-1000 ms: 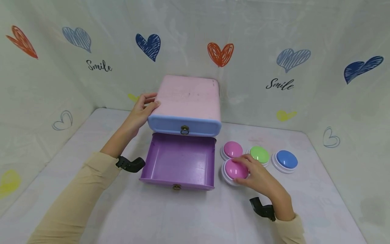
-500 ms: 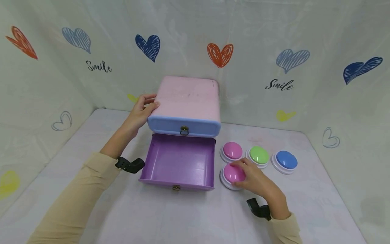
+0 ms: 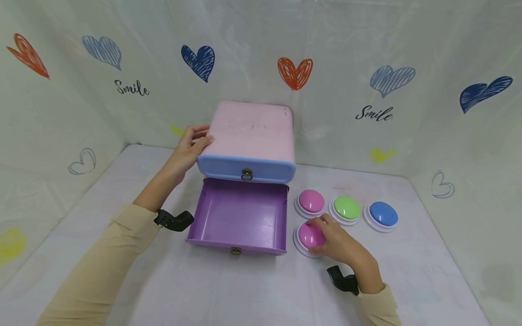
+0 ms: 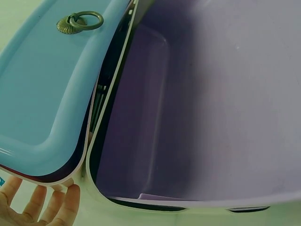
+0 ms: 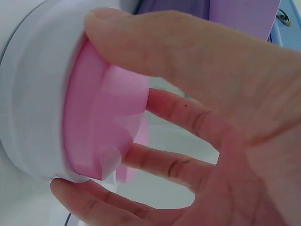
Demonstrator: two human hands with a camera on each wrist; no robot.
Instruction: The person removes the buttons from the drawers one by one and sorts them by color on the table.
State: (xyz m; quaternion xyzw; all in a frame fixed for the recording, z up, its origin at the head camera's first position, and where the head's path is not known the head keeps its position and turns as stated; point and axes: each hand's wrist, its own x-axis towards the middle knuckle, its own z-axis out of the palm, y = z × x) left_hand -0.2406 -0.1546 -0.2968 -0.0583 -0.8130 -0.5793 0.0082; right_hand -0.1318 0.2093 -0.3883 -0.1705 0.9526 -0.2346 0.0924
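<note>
Right fingers grasping nearer pink button, partly hidden, left fingers relaxed against cabinet

Four buttons, two drawers

left of centre, the left hand is touching a pink-topped cabinet; its purple drawer is standing open. lower right of centre, the right hand is gripping one pink button; a second pink button, green button and blue button are sitting higher.
</note>
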